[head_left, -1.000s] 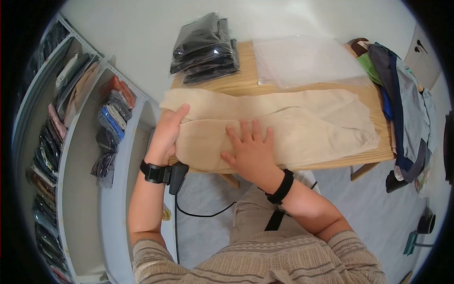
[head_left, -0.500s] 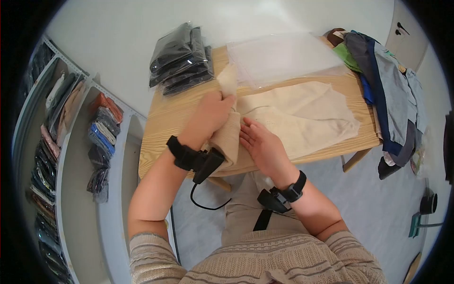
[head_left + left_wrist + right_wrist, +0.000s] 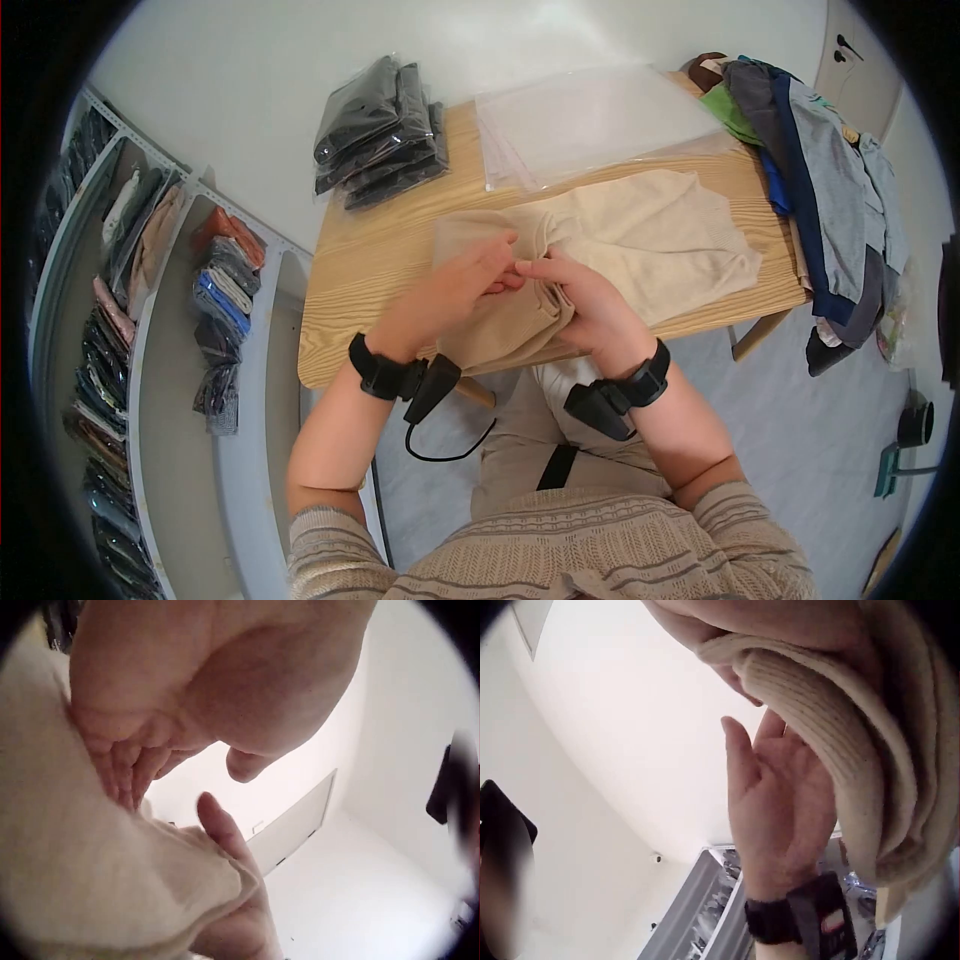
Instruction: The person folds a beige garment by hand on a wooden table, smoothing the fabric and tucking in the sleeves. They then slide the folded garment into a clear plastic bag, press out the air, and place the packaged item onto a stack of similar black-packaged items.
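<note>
A beige knit garment [image 3: 650,230] lies across the wooden table, its left end doubled over in thick layers near the front edge. My left hand [image 3: 465,290] rests on the folded part, palm facing the other hand. Its fingers lie fairly straight against the cloth in the left wrist view, thumb apart. From the right, my right hand [image 3: 600,305] holds the folded layers, thumb on the upper side and fingers mostly hidden by cloth. Ribbed knit [image 3: 810,712] shows along the curved fold in the right wrist view.
Dark bagged garments [image 3: 385,135] are stacked at the table's back left. Clear plastic bags [image 3: 600,120] lie flat behind the beige cloth. A heap of clothes [image 3: 830,190] hangs over the right end. Shelves [image 3: 150,270] of packed clothes stand on the left.
The garment's left end has been lifted and folded over to the right. My left hand has moved right with it; my right hand has turned from lying flat on the cloth to holding the fold.
</note>
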Demonstrator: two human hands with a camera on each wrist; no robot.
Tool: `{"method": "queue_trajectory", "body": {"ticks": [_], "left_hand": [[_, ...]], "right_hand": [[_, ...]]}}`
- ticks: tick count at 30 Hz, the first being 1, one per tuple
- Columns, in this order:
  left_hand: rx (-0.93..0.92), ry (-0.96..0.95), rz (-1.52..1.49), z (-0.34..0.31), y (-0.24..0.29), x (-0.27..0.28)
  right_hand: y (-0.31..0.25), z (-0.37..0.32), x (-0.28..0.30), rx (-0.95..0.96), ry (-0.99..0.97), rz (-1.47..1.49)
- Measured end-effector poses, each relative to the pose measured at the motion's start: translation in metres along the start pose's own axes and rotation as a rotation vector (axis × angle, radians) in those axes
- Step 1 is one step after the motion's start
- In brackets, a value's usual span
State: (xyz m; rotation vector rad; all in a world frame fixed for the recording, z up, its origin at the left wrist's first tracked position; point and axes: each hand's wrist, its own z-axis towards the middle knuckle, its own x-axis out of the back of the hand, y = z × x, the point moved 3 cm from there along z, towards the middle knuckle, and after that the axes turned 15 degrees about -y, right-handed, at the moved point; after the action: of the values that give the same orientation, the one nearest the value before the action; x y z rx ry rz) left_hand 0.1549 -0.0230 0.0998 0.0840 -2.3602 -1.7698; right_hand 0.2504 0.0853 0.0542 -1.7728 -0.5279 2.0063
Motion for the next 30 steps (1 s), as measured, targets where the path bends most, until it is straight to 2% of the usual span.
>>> {"method": "queue_trajectory", "body": {"ticks": [2,4,5,6,7,8,10,19,21,22,24,25,26,28,30], "left_hand": [[-0.067,-0.052,0.09,-0.006,-0.007,-0.007],[-0.192,0.051,0.432,-0.014,0.001,-0.024],[-0.197,0.05,0.429,-0.014,-0.003,-0.028],[-0.232,0.074,0.56,-0.014,-0.006,-0.032],[-0.267,0.1,0.688,-0.016,-0.007,-0.035],[-0.271,0.103,0.681,-0.02,-0.008,-0.037],[-0.131,0.21,1.305,-0.028,-0.002,-0.046],[-0.108,0.343,1.358,-0.025,-0.051,-0.054],[-0.117,0.349,1.359,-0.024,-0.053,-0.054],[-0.13,0.354,1.374,-0.024,-0.052,-0.055],[-0.159,0.368,1.372,-0.025,-0.05,-0.056],[-0.186,0.387,1.38,-0.025,-0.049,-0.056],[-0.194,0.385,1.378,-0.024,-0.05,-0.055],[-0.171,0.351,1.342,-0.024,-0.053,-0.053],[-0.198,0.337,1.317,-0.026,-0.049,-0.05]], "right_hand": [[-0.007,0.003,-0.001,-0.027,0.049,-0.071],[-0.013,0.007,0.003,-0.051,0.099,-0.147],[-0.017,0.01,0.007,-0.043,0.038,-0.275],[-0.02,0.011,0.012,-0.039,-0.023,-0.404],[-0.022,0.012,0.019,-0.046,-0.021,-0.41],[-0.023,0.012,0.027,-0.074,0.003,-0.368],[-0.024,0.01,0.028,-0.106,0.032,-0.33],[-0.041,-0.004,0.017,-0.077,0.215,-0.399],[-0.068,-0.022,-0.007,0.417,0.378,-0.736],[-0.068,-0.026,-0.011,0.409,0.387,-0.74],[-0.068,-0.035,-0.029,0.431,0.36,-1.504],[-0.052,-0.034,-0.035,0.376,0.305,-1.603],[-0.034,-0.028,-0.027,0.35,0.124,-1.592],[-0.005,-0.02,-0.015,0.105,0.083,-2.054],[0.012,-0.021,-0.008,0.047,0.16,-2.16]]}}
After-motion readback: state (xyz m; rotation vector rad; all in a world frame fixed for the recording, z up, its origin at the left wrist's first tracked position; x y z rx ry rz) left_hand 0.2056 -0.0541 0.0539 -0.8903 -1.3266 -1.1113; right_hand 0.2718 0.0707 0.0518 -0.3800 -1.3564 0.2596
